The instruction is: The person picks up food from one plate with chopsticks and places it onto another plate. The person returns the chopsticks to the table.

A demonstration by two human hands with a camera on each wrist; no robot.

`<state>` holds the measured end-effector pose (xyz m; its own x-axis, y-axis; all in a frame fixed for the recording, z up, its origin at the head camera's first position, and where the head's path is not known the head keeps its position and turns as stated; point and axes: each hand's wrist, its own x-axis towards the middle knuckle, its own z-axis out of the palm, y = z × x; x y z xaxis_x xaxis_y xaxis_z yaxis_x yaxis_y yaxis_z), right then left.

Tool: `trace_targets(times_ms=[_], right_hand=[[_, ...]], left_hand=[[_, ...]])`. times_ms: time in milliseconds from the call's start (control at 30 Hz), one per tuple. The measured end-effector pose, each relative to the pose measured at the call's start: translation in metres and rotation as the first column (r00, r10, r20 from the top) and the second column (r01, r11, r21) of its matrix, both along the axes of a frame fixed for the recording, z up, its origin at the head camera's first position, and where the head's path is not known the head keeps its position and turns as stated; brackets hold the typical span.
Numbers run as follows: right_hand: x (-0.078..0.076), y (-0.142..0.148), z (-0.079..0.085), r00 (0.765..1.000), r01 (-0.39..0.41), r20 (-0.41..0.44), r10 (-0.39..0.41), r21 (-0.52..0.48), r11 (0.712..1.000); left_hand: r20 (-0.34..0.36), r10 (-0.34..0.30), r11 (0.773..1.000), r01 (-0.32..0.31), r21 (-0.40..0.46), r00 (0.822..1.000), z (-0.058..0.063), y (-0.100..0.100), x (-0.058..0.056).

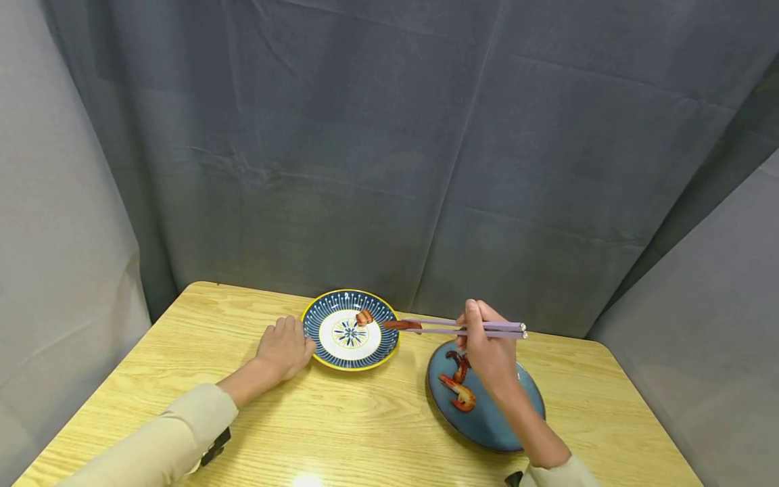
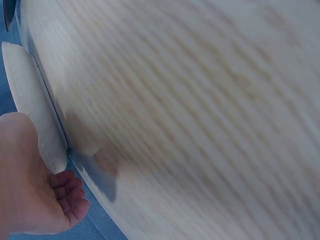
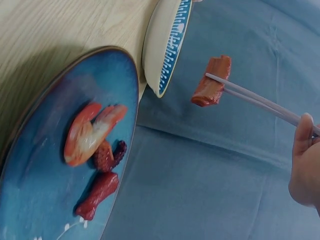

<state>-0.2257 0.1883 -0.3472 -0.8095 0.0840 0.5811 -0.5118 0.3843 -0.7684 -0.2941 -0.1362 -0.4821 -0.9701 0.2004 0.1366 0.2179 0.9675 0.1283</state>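
My left hand (image 1: 285,350) rests at the left rim of a blue-and-white patterned plate (image 1: 316,355), fingers curled and thumb against the rim. In the left wrist view the curled fingers (image 2: 75,200) show beside the plate's pale outer wall (image 2: 37,110). My right hand (image 1: 491,352) grips a pair of lilac chopsticks (image 1: 502,330). Their tips pinch a reddish-brown strip of food (image 3: 212,82), held up near the patterned plate's right rim. A small striped piece like pork belly (image 1: 364,318) lies on that plate.
At the right stands a dark blue plate (image 1: 487,426) holding a shrimp (image 1: 460,394), an octopus-like piece (image 1: 461,368) and a dark red elongated piece (image 3: 98,196). Grey curtains (image 1: 365,149) hang behind and beside the wooden table (image 1: 359,433).
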Motion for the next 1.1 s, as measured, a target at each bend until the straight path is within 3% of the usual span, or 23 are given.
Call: trace_targets(times_ms=[167, 433, 1100], right_hand=[[0.001, 0.009, -0.001, 0.999, 0.029, -0.012, -0.029, 0.021, 0.999], [-0.011, 0.031, -0.017, 0.998, 0.054, -0.034, -0.052, 0.056, 0.997], [-0.001, 0.058, -0.024, 0.995, 0.097, -0.046, -0.093, 0.080, 0.992]], left_hand=[[-0.006, 0.002, 1.000, -0.002, 0.007, 1.000, 0.001, 0.001, 0.000], [-0.004, 0.003, 1.000, -0.003, 0.000, 1.000, 0.000, 0.000, 0.000], [0.002, -0.002, 1.000, 0.002, 0.003, 1.000, -0.004, -0.001, -0.003]])
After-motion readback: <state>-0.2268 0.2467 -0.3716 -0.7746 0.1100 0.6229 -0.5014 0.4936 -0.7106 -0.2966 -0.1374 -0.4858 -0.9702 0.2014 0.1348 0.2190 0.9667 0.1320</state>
